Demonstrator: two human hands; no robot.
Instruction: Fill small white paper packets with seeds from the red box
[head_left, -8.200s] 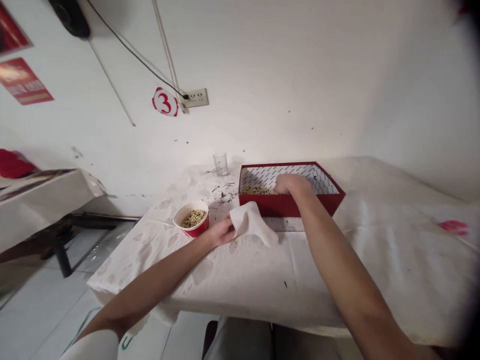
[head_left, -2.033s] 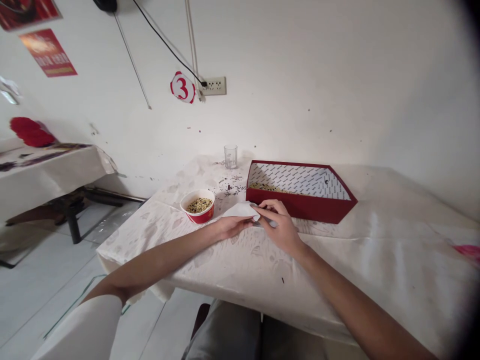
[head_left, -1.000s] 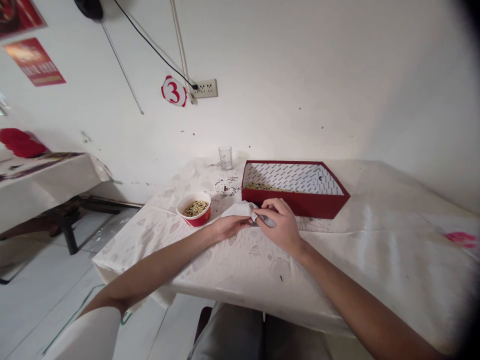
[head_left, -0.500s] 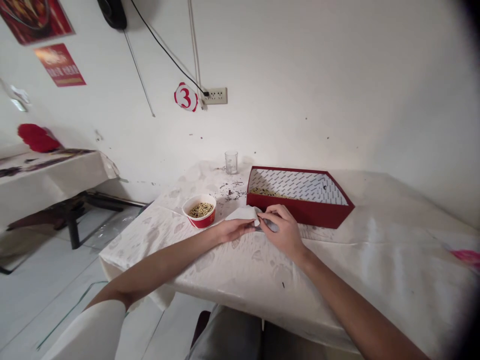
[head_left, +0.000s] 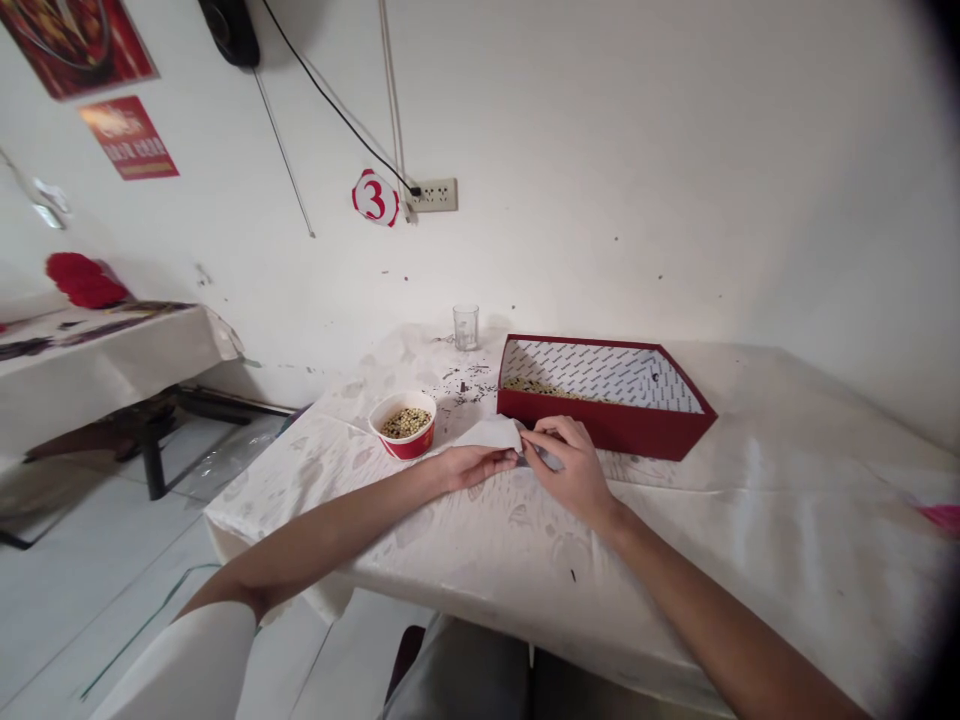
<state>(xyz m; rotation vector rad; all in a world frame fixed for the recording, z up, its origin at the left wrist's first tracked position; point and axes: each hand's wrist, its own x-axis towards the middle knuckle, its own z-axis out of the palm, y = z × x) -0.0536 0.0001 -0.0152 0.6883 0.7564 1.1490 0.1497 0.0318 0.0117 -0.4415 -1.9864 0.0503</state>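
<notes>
Both hands meet over a white paper napkin (head_left: 491,433) on the table (head_left: 750,520). My left hand (head_left: 472,466) rests on the napkin's near left edge, its fingers pinching the paper. My right hand (head_left: 568,468) pinches the napkin's right corner with curled fingers. A red paper bowl (head_left: 404,424) of mixed grains stands just left of the napkin. Behind the hands lies a shallow red box (head_left: 604,393) with a patterned white lining and grains piled in its left end.
A small clear glass (head_left: 465,327) stands near the wall, with dark husks scattered (head_left: 459,385) in front of it. A second covered table (head_left: 97,360) stands at the left across a gap of floor. A pink scrap (head_left: 941,516) lies at the far right.
8 s ago my right hand was inside the red box; it has come back to the napkin. Over the last second both hands stay on the napkin with only small finger shifts.
</notes>
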